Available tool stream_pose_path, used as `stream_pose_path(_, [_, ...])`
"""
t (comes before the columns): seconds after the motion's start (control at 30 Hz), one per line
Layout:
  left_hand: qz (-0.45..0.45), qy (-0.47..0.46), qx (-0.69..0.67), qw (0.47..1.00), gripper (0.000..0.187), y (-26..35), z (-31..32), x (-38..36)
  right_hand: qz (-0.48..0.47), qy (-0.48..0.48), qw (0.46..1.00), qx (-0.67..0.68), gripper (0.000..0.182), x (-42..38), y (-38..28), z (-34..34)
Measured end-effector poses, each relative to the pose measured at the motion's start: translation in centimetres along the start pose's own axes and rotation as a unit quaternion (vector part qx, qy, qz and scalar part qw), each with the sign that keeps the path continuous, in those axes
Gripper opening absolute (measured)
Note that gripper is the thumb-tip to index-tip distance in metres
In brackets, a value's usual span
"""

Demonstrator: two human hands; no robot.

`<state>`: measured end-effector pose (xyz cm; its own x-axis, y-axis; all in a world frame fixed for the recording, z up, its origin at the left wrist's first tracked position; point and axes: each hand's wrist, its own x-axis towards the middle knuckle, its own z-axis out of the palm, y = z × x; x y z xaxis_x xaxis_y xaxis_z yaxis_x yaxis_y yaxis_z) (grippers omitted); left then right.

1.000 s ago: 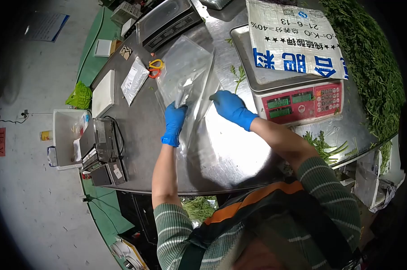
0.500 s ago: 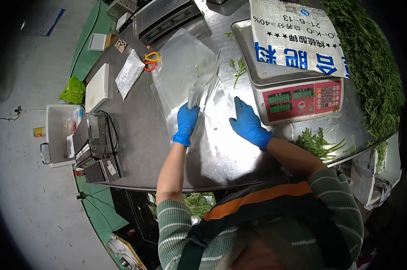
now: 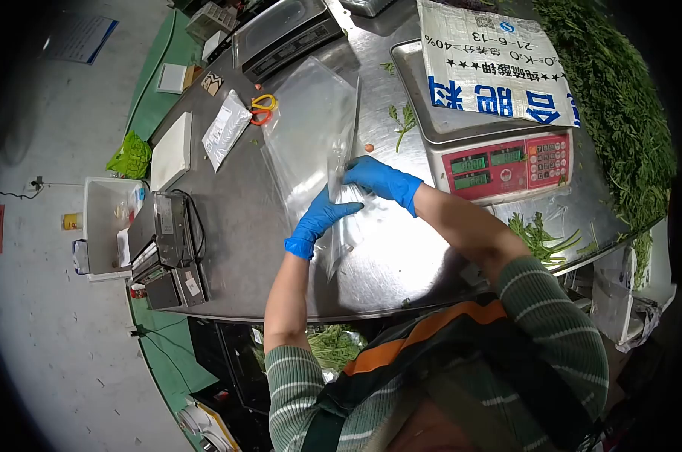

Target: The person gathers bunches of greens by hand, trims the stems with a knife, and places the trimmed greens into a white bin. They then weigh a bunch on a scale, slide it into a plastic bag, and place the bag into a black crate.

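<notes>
Clear plastic bags (image 3: 311, 105) lie flat in a loose stack on the steel table, with one edge raised and creased toward me. My left hand (image 3: 322, 221), in a blue glove, holds the near part of this plastic, its thumb pointing right. From the right, my gloved right hand (image 3: 386, 183) pinches the same raised edge, its fingertips partly hidden by the folds. The two hands are close together. A leafy green sprig (image 3: 403, 126) and a small brown bit (image 3: 369, 148) lie on the table beyond my right hand.
To the right stands a red and white scale (image 3: 506, 167), a printed fertilizer sack (image 3: 499, 68) on its tray. Greens (image 3: 612, 113) are heaped along the right edge; cut stems (image 3: 540, 239) lie nearer. Orange-yellow scissors (image 3: 262, 109) and a silver packet (image 3: 226, 129) are left of the bags.
My right hand has moved left from the bare table to the plastic and now grips it. My left hand has shifted slightly right, and the bag's edge is lifted more.
</notes>
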<state>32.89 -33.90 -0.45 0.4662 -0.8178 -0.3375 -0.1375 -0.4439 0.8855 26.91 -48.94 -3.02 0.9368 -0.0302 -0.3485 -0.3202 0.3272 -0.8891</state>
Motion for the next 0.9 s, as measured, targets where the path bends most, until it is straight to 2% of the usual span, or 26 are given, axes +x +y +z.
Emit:
stream_pose_path(0.03, [-0.044, 0.053, 0.037, 0.997, 0.061, -0.1, 0.0, -0.2, -0.083, 0.076, 0.979, -0.170, 0.025, 0.6, -0.5, 0.8])
stream_pose_path(0.07, [-0.083, 0.086, -0.007, 0.993, 0.057, -0.3, -0.5, -0.4, -0.084, 0.075, 0.979, -0.169, 0.025, 0.8, -0.8, 0.2])
stream_pose_path(0.1, [-0.122, 0.118, -0.051, 0.984, 0.053, -0.6, -1.1, -0.6, -0.147, 0.009, 0.953, -0.264, 0.025, 0.9, -1.6, -0.9])
stream_pose_path(0.13, [-0.099, 0.230, -0.081, 0.965, 0.032, -1.6, -1.5, -0.6, -0.099, 0.018, 0.989, -0.109, 0.023, 1.4, -1.3, -1.0])
stream_pose_path(0.17, [-0.100, 0.237, -0.129, 0.958, 0.032, -3.6, -2.7, -0.2, -0.058, 0.042, 0.996, 0.053, 0.021, 1.9, -1.1, -1.1])
stream_pose_path(0.2, [-0.102, 0.245, -0.177, 0.948, 0.032, -3.3, -3.3, -0.4, -0.148, 0.139, 0.977, -0.058, 0.021, 2.8, 0.2, -2.0])
stream_pose_path(0.23, [-0.094, 0.206, -0.190, 0.955, 0.032, -3.0, -4.0, -0.9, -0.235, 0.232, 0.929, -0.165, 0.020, 3.4, 1.4, -3.2])
stream_pose_path(0.27, [-0.096, 0.208, -0.189, 0.955, 0.032, -2.9, -4.6, -1.1, -0.201, 0.284, 0.877, -0.331, 0.020, 2.4, 1.3, -3.6])
stream_pose_path(0.3, [-0.124, 0.183, -0.211, 0.952, 0.032, -2.8, -5.2, -1.2, -0.201, 0.283, 0.878, -0.330, 0.020, 2.2, 1.7, -3.6])
stream_pose_path(0.37, [-0.144, 0.146, -0.268, 0.941, 0.030, -2.5, -5.4, -1.1, -0.134, 0.298, 0.779, -0.535, 0.023, 1.7, 2.0, -3.5])
stream_pose_path(0.4, [-0.145, 0.146, -0.269, 0.941, 0.030, -2.5, -5.4, -0.9, -0.132, 0.297, 0.779, -0.536, 0.023, 1.6, 1.9, -3.3])
stream_pose_path(0.47, [-0.164, 0.138, -0.263, 0.941, 0.027, -2.6, -5.6, -0.7, -0.052, 0.261, 0.815, -0.515, 0.029, 1.6, 1.7, -2.7])
stream_pose_path(0.5, [-0.166, 0.138, -0.262, 0.941, 0.027, -2.9, -5.6, -0.7, -0.051, 0.261, 0.816, -0.513, 0.029, 2.0, 1.8, -2.5])
stream_pose_path(0.57, [-0.150, 0.140, -0.242, 0.948, 0.028, -3.2, -5.3, -0.6, 0.002, 0.222, 0.833, -0.507, 0.038, 2.8, 1.7, -2.4])
stream_pose_path(0.7, [-0.146, 0.134, -0.260, 0.945, 0.029, -2.6, -4.4, -0.8, 0.013, 0.242, 0.864, -0.441, 0.045, 0.9, 1.5, -2.0])
stream_pose_path(0.77, [-0.181, 0.141, -0.284, 0.931, 0.034, -2.0, -4.0, -1.0, -0.050, 0.238, 0.889, -0.389, 0.049, -1.0, 2.6, -2.1])
stream_pose_path(0.83, [-0.181, 0.133, -0.283, 0.932, 0.037, -1.7, -3.5, -1.1, -0.049, 0.234, 0.857, -0.457, 0.053, -2.6, 3.8, -1.1])
stream_pose_path(0.9, [-0.182, 0.124, -0.280, 0.934, 0.040, -1.8, -2.9, -1.0, -0.066, 0.207, 0.795, -0.567, 0.054, -4.4, 5.0, 0.4])
